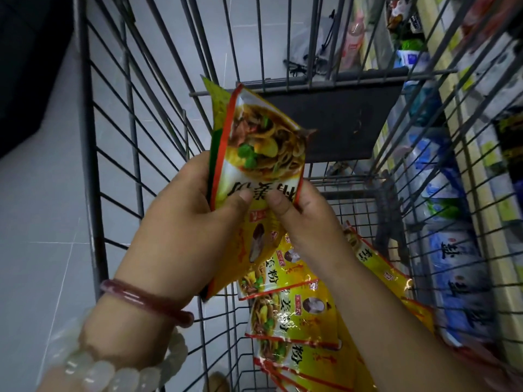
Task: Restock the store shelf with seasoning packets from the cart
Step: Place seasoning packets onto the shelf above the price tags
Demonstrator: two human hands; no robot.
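Observation:
I look down into a wire cart [93, 171]. My left hand [184, 222] and my right hand [305, 222] together hold a small stack of yellow seasoning packets [263, 142] with red edges and a noodle picture, raised above the cart floor. Both thumbs press on the front packet, and the fingers curl behind the stack. Several more of the same packets [294, 321] lie overlapping on the cart bottom below my hands. The store shelf [467, 154] runs along the right, seen through the cart's side bars.
The shelf on the right holds blue-and-white bags [452, 264] and other goods. A dark panel [339, 120] sits at the cart's far end. Grey tiled floor [42, 222] lies to the left. A white bag [308, 43] and a bottle [353, 38] stand beyond the cart.

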